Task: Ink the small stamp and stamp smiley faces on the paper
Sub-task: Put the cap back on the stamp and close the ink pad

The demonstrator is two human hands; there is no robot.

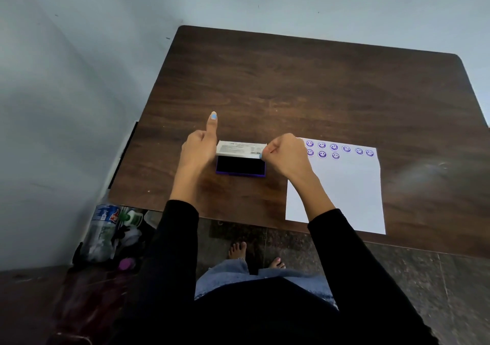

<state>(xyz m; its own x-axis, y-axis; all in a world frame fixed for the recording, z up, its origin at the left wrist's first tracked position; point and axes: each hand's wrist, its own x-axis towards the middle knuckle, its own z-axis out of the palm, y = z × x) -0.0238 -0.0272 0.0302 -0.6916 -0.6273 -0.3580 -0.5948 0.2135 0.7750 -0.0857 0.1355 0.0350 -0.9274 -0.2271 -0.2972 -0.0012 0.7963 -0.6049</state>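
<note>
**Ink pad open at frame centre, right fist at its lid edge, stamp itself hidden**

- Ink pad (240,166) sits on the bench (291,87) at frame centre, long axis running left-right. Lid (240,149) is hinged up along the far side, label facing the camera; dark pad surface exposed.
- Left hand (199,148) is at the pad's left end, thumb sticking up, other fingers out of sight behind the lid end. It looks to be bracing the lid or case; actual contact not visible.
- Right hand (286,152) is curled into a closed fist at the lid's right corner, one fingertip touching the lid edge. The small stamp is not visible; can't tell whether it's inside that fist.
- Paper (344,185) lies just right of the pad, partly under the right forearm, near edge overhanging the bench. Smiley prints (334,147) run along its far edge: a top row, plus a partial second row that stops around mid-width.
- Key relation: pad surface lies just left of and below the right fist; the next blank spot in the second row lies to the fist's right. Right hand is nearer both.
- Judgement: mid-task, at the inking step. Most of the sheet is blank.
</note>
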